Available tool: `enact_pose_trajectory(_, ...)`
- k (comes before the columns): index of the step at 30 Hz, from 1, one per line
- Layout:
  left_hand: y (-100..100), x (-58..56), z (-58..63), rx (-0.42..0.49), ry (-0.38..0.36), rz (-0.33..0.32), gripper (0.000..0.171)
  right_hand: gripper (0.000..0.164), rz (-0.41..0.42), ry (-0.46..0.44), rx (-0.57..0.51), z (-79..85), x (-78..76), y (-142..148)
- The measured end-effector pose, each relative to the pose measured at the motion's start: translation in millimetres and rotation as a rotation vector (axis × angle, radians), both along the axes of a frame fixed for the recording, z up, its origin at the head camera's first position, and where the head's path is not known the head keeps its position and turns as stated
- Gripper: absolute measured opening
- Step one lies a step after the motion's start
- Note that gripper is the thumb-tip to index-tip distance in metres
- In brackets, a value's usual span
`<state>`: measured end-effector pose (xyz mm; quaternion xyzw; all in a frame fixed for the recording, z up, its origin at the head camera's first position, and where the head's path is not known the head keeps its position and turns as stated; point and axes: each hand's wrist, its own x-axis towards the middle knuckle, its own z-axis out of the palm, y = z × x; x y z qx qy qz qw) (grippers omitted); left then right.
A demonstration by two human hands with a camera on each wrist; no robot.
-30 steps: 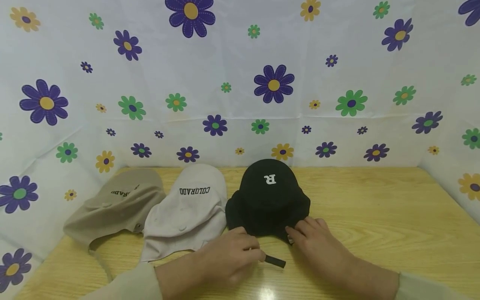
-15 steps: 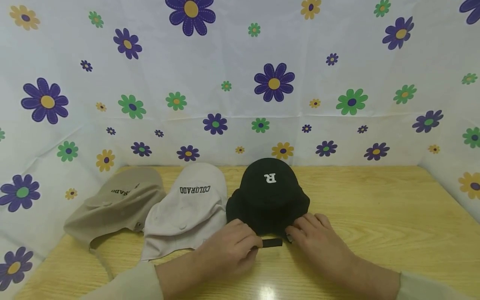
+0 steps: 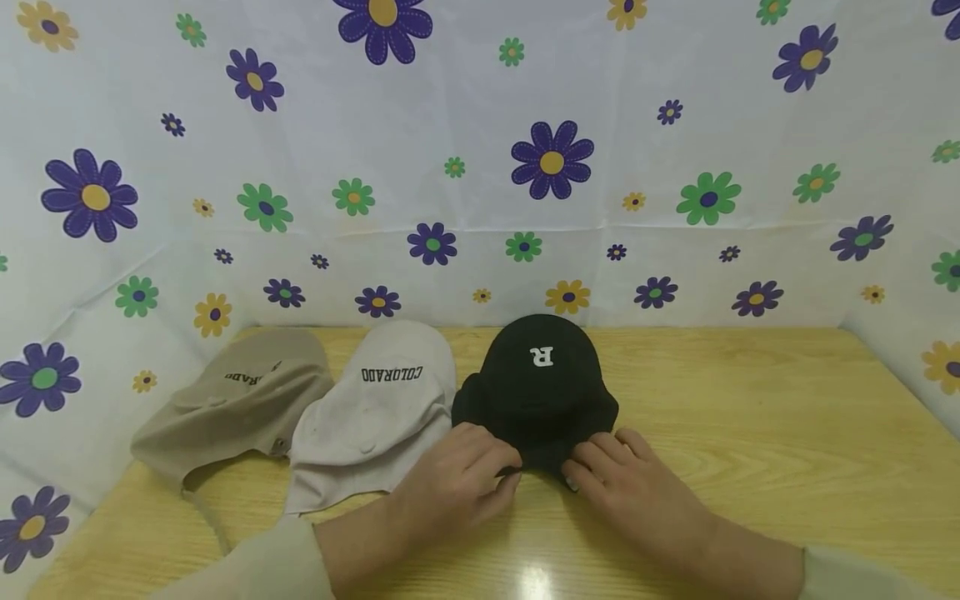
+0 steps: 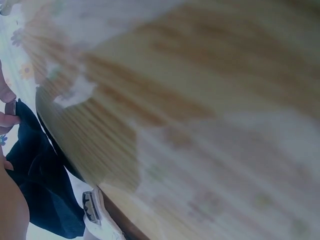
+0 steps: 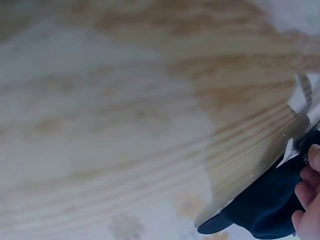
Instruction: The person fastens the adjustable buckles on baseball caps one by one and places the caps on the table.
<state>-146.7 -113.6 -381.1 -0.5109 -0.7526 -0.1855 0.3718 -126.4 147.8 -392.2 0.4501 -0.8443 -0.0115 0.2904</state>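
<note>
A black cap (image 3: 538, 396) with a white R on its crown lies upside-down to me in the middle of the table, its rear edge toward me. My left hand (image 3: 459, 477) pinches the black strap (image 3: 510, 471) of the cap between thumb and fingers, close to the cap's near edge. On the other side, my right hand (image 3: 637, 487) pinches the cap's near right edge. In the right wrist view, fingers (image 5: 311, 185) grip the black cloth (image 5: 267, 202) beside a small metal piece. Most of the strap is hidden by the left hand.
Left of the black cap lies a light grey cap (image 3: 382, 417) lettered COLORADO, close beside it. Farther left is a khaki cap (image 3: 232, 400) with its strap hanging toward me. A flower-patterned cloth (image 3: 450, 125) stands behind the wooden table (image 3: 750, 417).
My left hand has risen toward the black cap, bringing the strap up to its edge; the strap end that stuck out is now largely out of sight. The right hand has shifted slightly left.
</note>
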Motion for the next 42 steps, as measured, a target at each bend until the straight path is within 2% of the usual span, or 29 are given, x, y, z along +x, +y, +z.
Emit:
enact_pose_trajectory(1,0.0,0.0,0.4,0.002,-0.004,-0.001,0.011,0.059,0.003,0.004,0.007,-0.2,0.5,-0.5)
enact_pose_trajectory(6,0.5,-0.2,1.7,0.006,-0.013,-0.015,0.012,0.033,0.002,-0.021,0.052,0.1,2.5,-2.0)
enact_pose_trajectory(9,0.9,-0.8,2.0,0.006,-0.005,-0.026,0.012,0.026,-0.006,-0.032,0.071,1.2,3.5,-2.9)
enact_pose_trajectory(15,1.1,-1.4,1.9,-0.009,-0.012,-0.032,0.014,0.034,-0.031,-0.048,0.099,3.9,6.0,-4.7)
enact_pose_trajectory(23,0.9,-2.1,1.1,-0.026,-0.005,-0.058,0.017,0.028,-0.026,-0.047,0.093,4.9,6.2,-4.4)
enact_pose_trajectory(36,0.0,0.6,1.6,0.001,-0.038,-0.045,0.016,0.035,-0.058,-0.083,0.145,3.7,7.5,-5.7)
enact_pose_trajectory(42,-0.4,0.7,2.2,0.018,-0.026,-0.054,0.013,0.038,-0.062,-0.1,0.169,3.1,7.8,-6.0)
